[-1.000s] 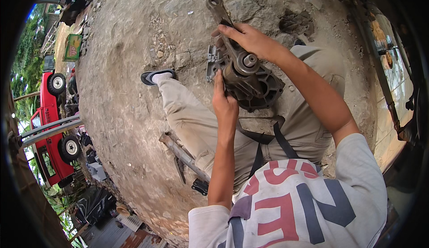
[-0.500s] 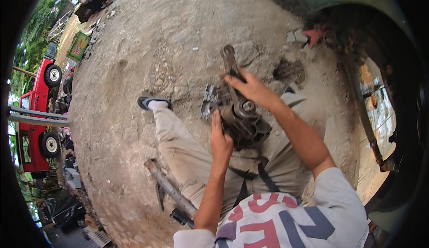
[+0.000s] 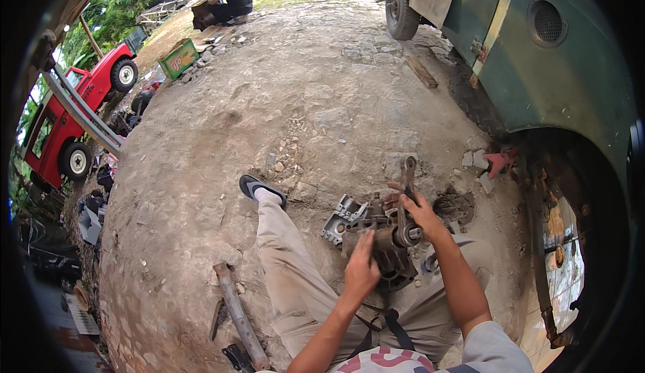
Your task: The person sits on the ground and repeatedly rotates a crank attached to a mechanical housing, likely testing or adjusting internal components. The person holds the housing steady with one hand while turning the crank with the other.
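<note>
My right hand (image 3: 420,213) is closed round the steel lever arm (image 3: 408,171), which tops a dark mechanical housing (image 3: 392,265) between my legs. My left hand (image 3: 363,269) lies along the housing's cylindrical side, its fingers stretched out. The lever's round end with a threaded stub faces me. A silver cast metal piece (image 3: 338,228) sits just left of the housing on the ground.
A green vehicle (image 3: 551,77) stands at the right, with a red stand (image 3: 500,161) below it. A long metal tube (image 3: 236,306) lies left of my legs. A wooden plank (image 3: 422,71), a red vehicle (image 3: 54,134), a green crate (image 3: 178,59) and a seated person (image 3: 228,4) are farther off.
The view has tipped up, showing more yard and the green vehicle. The lever assembly now appears lower in the picture. My hands stay on it, the left one's fingers stretched along it.
</note>
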Action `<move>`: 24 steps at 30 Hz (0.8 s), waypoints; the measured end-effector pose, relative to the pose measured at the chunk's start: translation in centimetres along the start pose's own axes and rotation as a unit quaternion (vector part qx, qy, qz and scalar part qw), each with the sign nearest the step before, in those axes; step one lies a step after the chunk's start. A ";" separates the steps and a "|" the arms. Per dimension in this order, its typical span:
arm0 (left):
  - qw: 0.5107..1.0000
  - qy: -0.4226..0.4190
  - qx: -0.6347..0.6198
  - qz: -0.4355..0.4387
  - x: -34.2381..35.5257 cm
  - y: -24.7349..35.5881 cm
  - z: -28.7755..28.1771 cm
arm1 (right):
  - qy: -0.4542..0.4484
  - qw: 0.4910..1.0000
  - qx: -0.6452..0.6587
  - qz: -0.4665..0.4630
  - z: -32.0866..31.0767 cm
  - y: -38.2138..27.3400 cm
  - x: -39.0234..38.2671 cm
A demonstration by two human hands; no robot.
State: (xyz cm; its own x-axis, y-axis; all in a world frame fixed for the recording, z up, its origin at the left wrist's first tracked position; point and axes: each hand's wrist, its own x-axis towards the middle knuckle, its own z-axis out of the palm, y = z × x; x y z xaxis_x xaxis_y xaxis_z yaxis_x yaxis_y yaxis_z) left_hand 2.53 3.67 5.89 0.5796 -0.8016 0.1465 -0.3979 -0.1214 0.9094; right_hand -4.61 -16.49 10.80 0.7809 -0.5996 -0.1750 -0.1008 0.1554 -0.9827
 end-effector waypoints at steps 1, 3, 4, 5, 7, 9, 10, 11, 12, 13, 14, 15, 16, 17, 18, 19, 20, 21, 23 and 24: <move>1.000 -0.007 -0.026 0.015 0.2 1.5 -0.2 | -0.008 1.000 0.010 0.013 -0.1 0.4 0.0; 0.999 -0.011 -0.026 0.027 0.5 2.6 -0.2 | -0.014 0.999 0.033 0.008 0.1 0.6 0.0; 1.000 -0.006 -0.019 0.019 0.5 2.1 -0.2 | -0.018 0.999 0.043 0.003 0.2 0.1 -0.2; 1.000 -0.003 -0.010 0.012 0.5 0.9 -0.1 | -0.022 0.998 0.055 -0.003 0.4 -0.1 -0.3; 1.000 -0.001 0.021 -0.008 0.4 -2.9 0.3 | -0.015 0.999 0.048 0.008 0.7 -0.2 -0.3; 0.997 -0.002 0.067 -0.033 0.3 -7.4 0.2 | -0.012 0.999 0.041 0.021 1.2 -0.7 -0.2; 0.997 -0.019 0.063 -0.048 0.6 -6.5 0.0 | -0.016 0.999 0.043 0.022 0.9 -1.0 -0.4; 0.998 -0.021 0.056 -0.035 0.7 -5.4 -0.2 | -0.021 0.998 0.048 0.025 0.9 -1.3 -0.6; 0.998 -0.023 0.048 -0.022 0.8 -4.1 -0.2 | -0.026 0.998 0.053 0.028 0.9 -1.4 -0.7; 0.999 -0.025 0.044 -0.008 0.9 -2.6 -0.3 | -0.029 0.999 0.042 0.015 0.8 -1.3 -0.6; 0.999 -0.031 0.023 -0.015 1.0 -0.4 -0.5 | -0.030 0.999 0.029 0.003 0.6 -1.1 -0.5; 1.000 -0.027 0.008 0.000 1.0 0.9 -0.7 | -0.033 0.999 0.018 -0.009 0.6 -0.9 -0.5; 0.999 -0.026 -0.013 0.017 1.1 2.0 -0.6 | -0.028 0.999 0.010 -0.012 0.3 -0.6 -0.3; 0.999 -0.023 -0.031 0.032 1.1 2.7 -0.6 | -0.020 1.000 0.006 -0.006 0.1 -0.3 -0.3; 0.999 -0.017 -0.039 0.030 1.2 3.1 -0.6 | -0.012 1.000 0.002 0.000 0.0 -0.1 -0.3; 0.998 -0.019 -0.064 0.010 1.1 2.7 -0.5 | -0.006 1.000 -0.002 0.004 0.1 0.0 -0.2; 0.996 -0.019 -0.088 -0.010 1.2 1.6 -0.4 | -0.015 1.000 0.001 -0.014 0.4 -0.4 -0.3; 0.993 -0.019 -0.112 -0.030 1.3 0.2 -0.3 | -0.015 1.000 -0.006 -0.018 0.6 -0.3 -0.3; 0.997 -0.003 -0.078 -0.004 1.5 -2.8 0.4 | -0.017 0.999 -0.021 -0.028 0.6 -0.3 -0.1; 0.997 -0.008 -0.073 -0.005 1.5 -3.5 0.3 | -0.016 1.000 -0.016 -0.016 0.7 -0.4 -0.2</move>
State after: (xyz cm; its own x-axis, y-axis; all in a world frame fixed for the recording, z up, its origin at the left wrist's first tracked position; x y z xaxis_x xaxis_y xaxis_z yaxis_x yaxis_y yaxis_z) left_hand 4.56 2.66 2.80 0.5711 -0.8101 0.1326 -0.2835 -0.0431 0.9580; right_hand -4.26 -15.91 11.28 0.8038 -0.5778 -0.1418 -0.0949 0.1108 -0.9893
